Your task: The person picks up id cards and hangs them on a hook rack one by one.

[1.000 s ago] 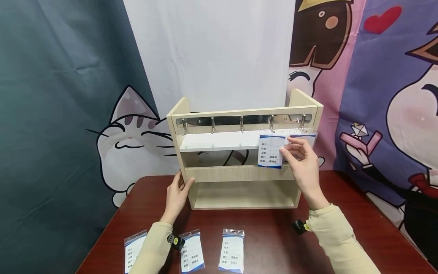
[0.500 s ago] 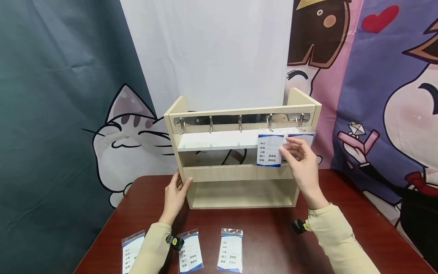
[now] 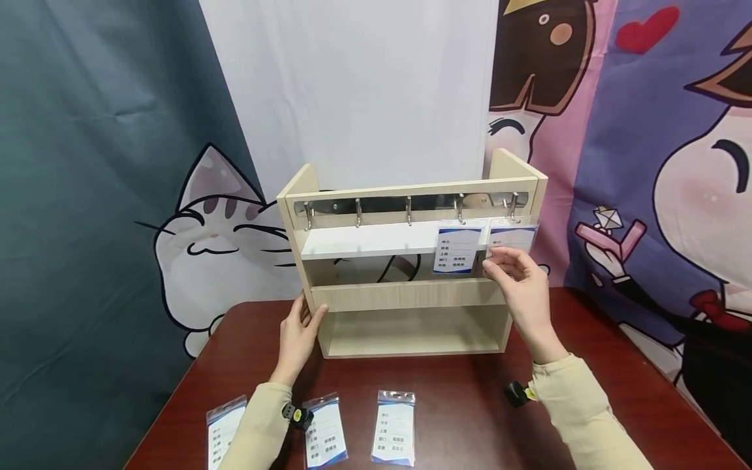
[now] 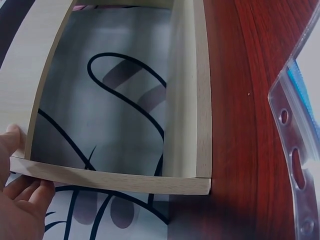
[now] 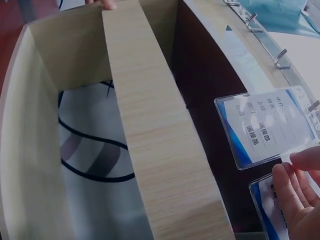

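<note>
A small wooden shelf (image 3: 405,295) stands on the table with a metal rail of several hooks (image 3: 408,210) across its upper front. My left hand (image 3: 298,339) grips its left side panel, thumb on the front board, fingers around the outer side (image 4: 27,200). A clear-sleeved name badge (image 3: 457,249) hangs below the fourth hook from the left. Another badge (image 3: 514,235) hangs at the rightmost hook, partly hidden behind my right hand (image 3: 519,290). That hand's bent fingers lie just right of the first badge's lower edge, close to the badge (image 5: 272,125) in the right wrist view.
Three more badges lie on the dark red table (image 3: 464,405): one at the left (image 3: 224,431), one beside my left wrist (image 3: 326,434), one in the middle (image 3: 393,431). Printed cloth (image 3: 658,196) and a white curtain (image 3: 352,91) hang behind the shelf.
My right fingers have come off the edge of the badge under the fourth hook, and its lower end has swung back toward the shelf. The left hand keeps its hold.
</note>
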The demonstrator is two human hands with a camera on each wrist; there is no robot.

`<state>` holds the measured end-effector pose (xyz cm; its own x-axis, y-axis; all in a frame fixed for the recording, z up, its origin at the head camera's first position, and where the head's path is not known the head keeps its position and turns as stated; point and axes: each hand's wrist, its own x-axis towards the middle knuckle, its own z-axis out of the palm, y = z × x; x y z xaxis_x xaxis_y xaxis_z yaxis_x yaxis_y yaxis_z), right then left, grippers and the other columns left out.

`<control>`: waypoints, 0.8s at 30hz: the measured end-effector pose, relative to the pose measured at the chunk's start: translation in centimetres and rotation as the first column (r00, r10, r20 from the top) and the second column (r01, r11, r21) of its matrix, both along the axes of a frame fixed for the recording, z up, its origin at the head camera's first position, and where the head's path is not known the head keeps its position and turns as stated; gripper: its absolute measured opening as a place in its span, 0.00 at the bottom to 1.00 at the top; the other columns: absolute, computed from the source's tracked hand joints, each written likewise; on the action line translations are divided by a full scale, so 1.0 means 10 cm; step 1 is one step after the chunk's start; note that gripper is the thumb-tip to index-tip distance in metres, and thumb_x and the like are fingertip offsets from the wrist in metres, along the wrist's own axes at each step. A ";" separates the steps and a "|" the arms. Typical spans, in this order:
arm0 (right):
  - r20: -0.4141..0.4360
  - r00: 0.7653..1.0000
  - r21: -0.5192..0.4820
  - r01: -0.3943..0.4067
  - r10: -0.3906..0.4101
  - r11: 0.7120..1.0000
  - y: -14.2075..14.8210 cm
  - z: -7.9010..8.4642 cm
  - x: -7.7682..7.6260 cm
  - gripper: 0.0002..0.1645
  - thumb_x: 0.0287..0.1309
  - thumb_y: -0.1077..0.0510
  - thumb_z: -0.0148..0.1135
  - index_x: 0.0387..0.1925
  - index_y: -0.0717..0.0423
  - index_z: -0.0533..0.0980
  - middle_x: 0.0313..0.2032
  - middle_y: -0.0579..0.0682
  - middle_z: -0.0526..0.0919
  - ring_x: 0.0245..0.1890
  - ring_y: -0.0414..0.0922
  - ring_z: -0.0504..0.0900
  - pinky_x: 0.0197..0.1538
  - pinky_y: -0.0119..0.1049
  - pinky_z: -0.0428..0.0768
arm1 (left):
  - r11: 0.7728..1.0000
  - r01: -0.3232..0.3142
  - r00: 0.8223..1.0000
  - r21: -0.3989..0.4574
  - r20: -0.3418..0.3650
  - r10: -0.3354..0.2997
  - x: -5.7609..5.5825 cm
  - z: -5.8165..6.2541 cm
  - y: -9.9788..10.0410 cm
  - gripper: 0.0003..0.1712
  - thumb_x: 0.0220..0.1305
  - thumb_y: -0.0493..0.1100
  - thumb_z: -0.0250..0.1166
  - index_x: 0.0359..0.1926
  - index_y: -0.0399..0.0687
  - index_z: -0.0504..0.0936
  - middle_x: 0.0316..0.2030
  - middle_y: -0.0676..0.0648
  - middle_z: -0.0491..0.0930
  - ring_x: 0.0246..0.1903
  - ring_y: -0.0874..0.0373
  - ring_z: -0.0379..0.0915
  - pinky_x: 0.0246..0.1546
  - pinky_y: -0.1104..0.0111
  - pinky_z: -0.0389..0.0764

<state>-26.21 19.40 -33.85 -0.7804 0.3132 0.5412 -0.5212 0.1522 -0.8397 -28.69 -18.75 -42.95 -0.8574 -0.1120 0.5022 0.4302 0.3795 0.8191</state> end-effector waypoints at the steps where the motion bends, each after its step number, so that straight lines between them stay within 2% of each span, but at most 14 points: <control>1: 0.003 1.000 0.004 -0.003 0.003 1.000 0.00 -0.01 0.00 0.17 0.60 0.68 0.70 0.51 0.68 0.80 0.32 0.42 0.84 0.32 0.35 0.84 0.39 0.25 0.83 | 1.000 -0.005 1.000 0.004 0.001 0.005 0.04 0.04 0.02 0.34 0.70 0.38 0.66 0.72 0.34 0.65 0.63 0.28 0.72 0.64 0.38 0.70 0.60 0.51 0.74; 3: 0.004 1.000 0.013 -0.009 0.009 1.000 0.00 -0.02 -0.01 0.17 0.60 0.68 0.70 0.50 0.69 0.80 0.33 0.43 0.84 0.32 0.35 0.84 0.39 0.26 0.83 | 1.000 -0.014 1.000 0.012 -0.014 0.015 0.10 0.08 0.03 0.33 0.69 0.36 0.66 0.71 0.32 0.66 0.62 0.27 0.73 0.63 0.37 0.71 0.59 0.50 0.74; 6: 0.012 1.000 0.030 -0.004 0.003 1.000 0.01 -0.06 0.00 0.16 0.60 0.67 0.70 0.49 0.68 0.80 0.33 0.43 0.84 0.32 0.36 0.84 0.39 0.27 0.83 | 0.999 -0.031 0.999 0.030 -0.025 0.031 0.09 0.05 0.03 0.32 0.69 0.37 0.66 0.70 0.34 0.68 0.61 0.28 0.74 0.62 0.38 0.72 0.59 0.52 0.75; 11: 0.055 0.998 0.041 0.004 -0.007 0.999 0.05 -0.16 0.04 0.16 0.61 0.64 0.70 0.50 0.67 0.80 0.34 0.46 0.85 0.32 0.36 0.85 0.39 0.27 0.83 | 0.999 -0.050 0.999 0.010 0.000 0.050 0.07 0.03 0.04 0.33 0.69 0.38 0.66 0.72 0.37 0.66 0.63 0.29 0.73 0.63 0.39 0.71 0.60 0.54 0.74; 18: 0.117 0.993 0.076 -0.014 0.005 0.997 0.09 -0.32 0.11 0.17 0.63 0.62 0.70 0.50 0.67 0.80 0.35 0.51 0.85 0.32 0.36 0.85 0.40 0.29 0.84 | 1.000 -0.004 1.000 0.017 -0.031 0.005 0.07 0.12 0.05 0.34 0.69 0.36 0.66 0.71 0.32 0.65 0.62 0.26 0.72 0.63 0.37 0.71 0.60 0.51 0.74; 24: 0.191 0.981 0.116 -0.054 0.031 0.992 0.10 -0.54 0.14 0.19 0.62 0.62 0.70 0.51 0.68 0.80 0.36 0.50 0.86 0.32 0.36 0.85 0.38 0.28 0.84 | 1.000 0.000 1.000 0.008 -0.014 0.000 0.10 0.13 0.05 0.34 0.70 0.36 0.66 0.72 0.32 0.65 0.63 0.27 0.72 0.63 0.38 0.70 0.60 0.53 0.74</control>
<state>-24.79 20.42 -39.20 -0.8831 0.2191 0.4149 -0.3638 0.2387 -0.9004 -27.68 -18.25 -41.65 -0.8502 -0.1165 0.5134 0.4417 0.3730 0.8160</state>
